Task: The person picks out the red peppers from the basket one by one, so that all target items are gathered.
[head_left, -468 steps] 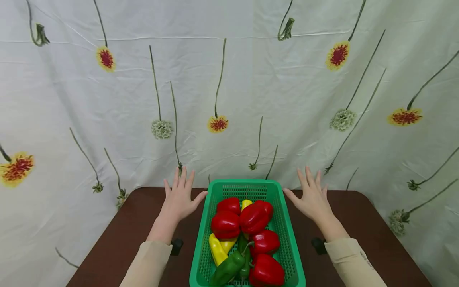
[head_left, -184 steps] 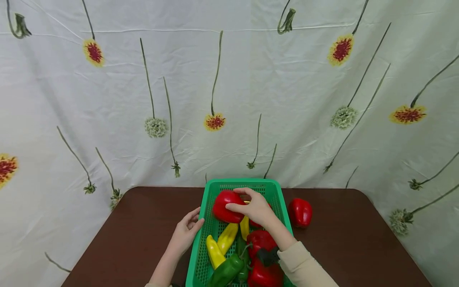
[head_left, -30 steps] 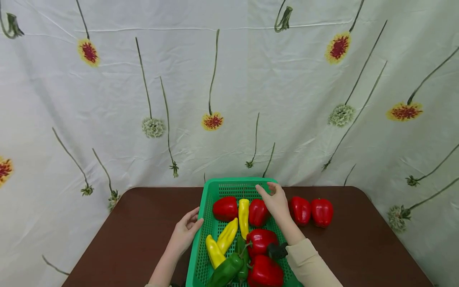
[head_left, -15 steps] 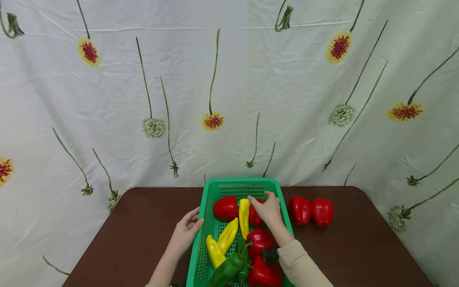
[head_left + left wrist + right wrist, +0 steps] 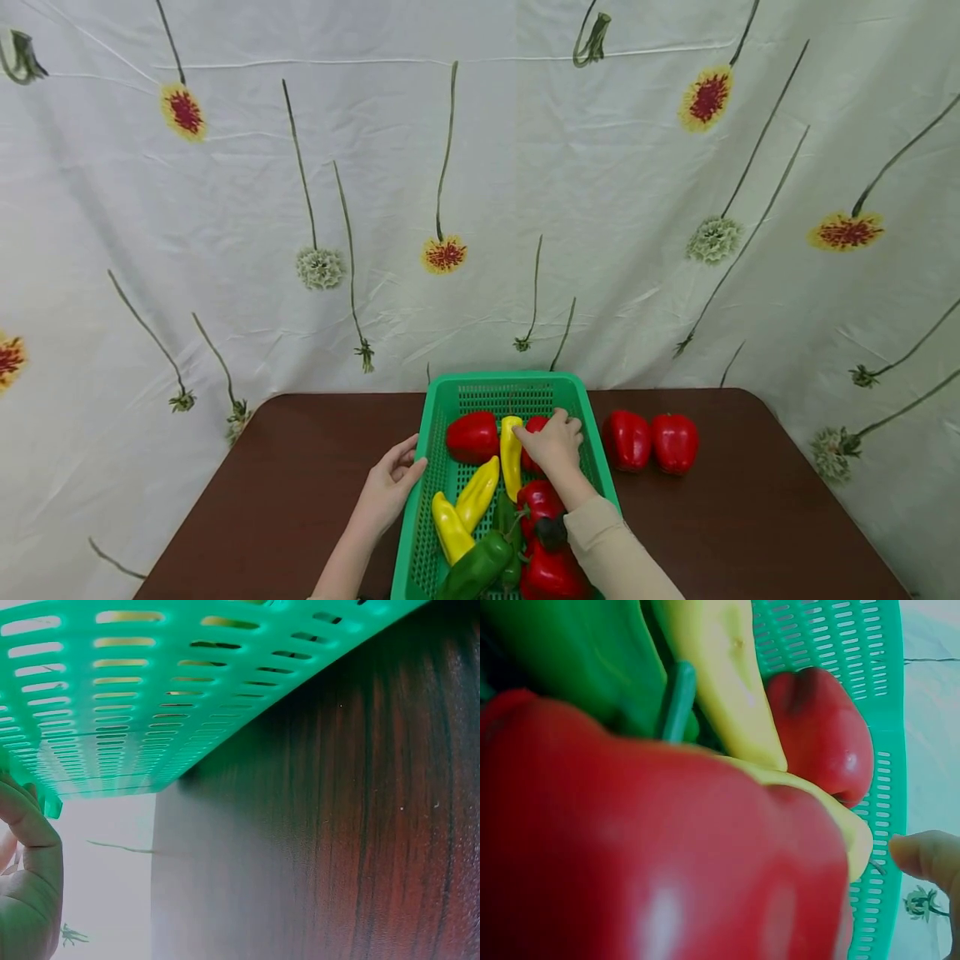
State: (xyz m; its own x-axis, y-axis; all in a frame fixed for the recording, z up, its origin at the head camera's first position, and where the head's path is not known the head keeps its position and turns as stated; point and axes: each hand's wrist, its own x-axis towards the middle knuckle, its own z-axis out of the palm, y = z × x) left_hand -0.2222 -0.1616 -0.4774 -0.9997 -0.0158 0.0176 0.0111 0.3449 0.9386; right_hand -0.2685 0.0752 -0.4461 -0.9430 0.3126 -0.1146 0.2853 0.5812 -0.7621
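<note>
cloth [image 5: 480, 167]: hangs all across the back, white, with yellow and red flowers, pale puffballs and thin green stems printed on.

table [image 5: 315, 467]: brown, round at the back corners, stripy like wood up close in the left wrist view.

basket [image 5: 590, 417]: green, full of little slots, placed on the middle of the table; carries red, yellow and green peppers, cut off at the bottom of the head view.

right sleeve [image 5: 622, 550]: pale, in the way of the front right of the basket.

left hand [image 5: 386, 492]: holding the left rim of the basket with bent fingers and thumb.

right hand [image 5: 558, 446]: spread over the back right red pepper, thumb near a yellow one; cannot tell if gripping or only touching.

back right red pepper [image 5: 536, 422]: inside the basket, mostly hidden.

back left red pepper [image 5: 471, 437]: in the basket, out in plain sight.

front red peppers [image 5: 538, 498]: two, along the right side of the basket.

loose red peppers [image 5: 675, 444]: two, side by side on the table, right of the basket.

green peppers [image 5: 474, 567]: two, at the front of the basket.

yellow peppers [image 5: 477, 492]: three, one between the back red ones, two lower left.

wrist thing [image 5: 551, 532]: small, dark, hiding some red.
</note>
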